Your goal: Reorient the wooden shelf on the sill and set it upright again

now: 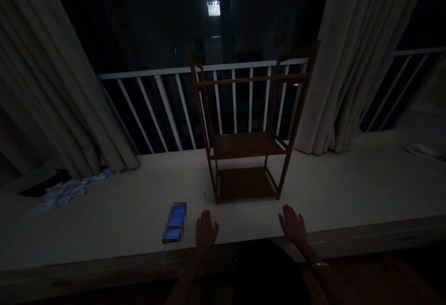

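Both hands flat, fingers spread, empty on the ledge: wooden rack stands upright at 12 o'clock between them, left hand and right hand about equally near, lit phone just beside left at 9.

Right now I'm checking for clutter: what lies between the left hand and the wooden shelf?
In the head view, only bare ledge separates the left hand from the wooden shelf; the lit phone lies off to the hand's left.
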A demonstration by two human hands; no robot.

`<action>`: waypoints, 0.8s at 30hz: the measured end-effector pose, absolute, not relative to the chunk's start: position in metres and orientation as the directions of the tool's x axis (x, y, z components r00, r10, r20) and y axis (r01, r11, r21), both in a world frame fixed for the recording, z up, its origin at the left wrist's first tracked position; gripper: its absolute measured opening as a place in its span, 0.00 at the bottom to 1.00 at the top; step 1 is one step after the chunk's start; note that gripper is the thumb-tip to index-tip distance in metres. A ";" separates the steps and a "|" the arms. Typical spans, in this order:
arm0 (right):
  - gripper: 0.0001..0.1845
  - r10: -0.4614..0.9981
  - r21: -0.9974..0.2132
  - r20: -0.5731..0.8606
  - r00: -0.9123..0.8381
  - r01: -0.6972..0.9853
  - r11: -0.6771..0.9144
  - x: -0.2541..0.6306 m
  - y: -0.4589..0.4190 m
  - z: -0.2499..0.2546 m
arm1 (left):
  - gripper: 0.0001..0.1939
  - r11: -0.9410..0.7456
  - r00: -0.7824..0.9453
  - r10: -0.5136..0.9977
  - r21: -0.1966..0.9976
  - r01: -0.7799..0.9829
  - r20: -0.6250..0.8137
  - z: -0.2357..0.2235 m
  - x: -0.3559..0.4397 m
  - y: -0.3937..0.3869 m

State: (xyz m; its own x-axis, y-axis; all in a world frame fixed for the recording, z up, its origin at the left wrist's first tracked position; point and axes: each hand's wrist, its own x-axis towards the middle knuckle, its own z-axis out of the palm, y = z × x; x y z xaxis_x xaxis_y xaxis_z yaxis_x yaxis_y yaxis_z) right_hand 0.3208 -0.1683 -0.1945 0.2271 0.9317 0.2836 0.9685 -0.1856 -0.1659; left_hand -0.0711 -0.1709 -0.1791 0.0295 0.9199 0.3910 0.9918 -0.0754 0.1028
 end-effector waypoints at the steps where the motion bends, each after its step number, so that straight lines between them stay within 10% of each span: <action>1: 0.35 0.933 -0.170 0.278 0.228 0.968 -0.186 0.321 -0.169 -0.193 | 0.28 -0.076 0.030 0.920 0.104 0.992 0.391 -0.179 -0.071 -0.171; 15: 0.35 0.916 -0.250 0.322 0.241 0.954 -0.163 0.318 -0.172 -0.189 | 0.29 -0.069 0.021 0.927 0.116 0.991 0.375 -0.178 -0.070 -0.171; 24: 0.43 0.905 -0.850 0.117 0.409 0.513 -0.121 0.334 -0.145 -0.153 | 0.29 -0.077 0.029 0.928 0.114 0.991 0.372 -0.175 -0.071 -0.171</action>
State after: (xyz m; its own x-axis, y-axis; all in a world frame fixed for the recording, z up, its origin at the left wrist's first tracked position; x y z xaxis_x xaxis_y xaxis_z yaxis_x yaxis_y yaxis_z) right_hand 0.3339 -0.1454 -0.1528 0.4087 0.9051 0.1175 0.5132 -0.1215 -0.8496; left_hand -0.0711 -0.1710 -0.1753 0.0292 0.9277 0.3721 0.9905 -0.0768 0.1137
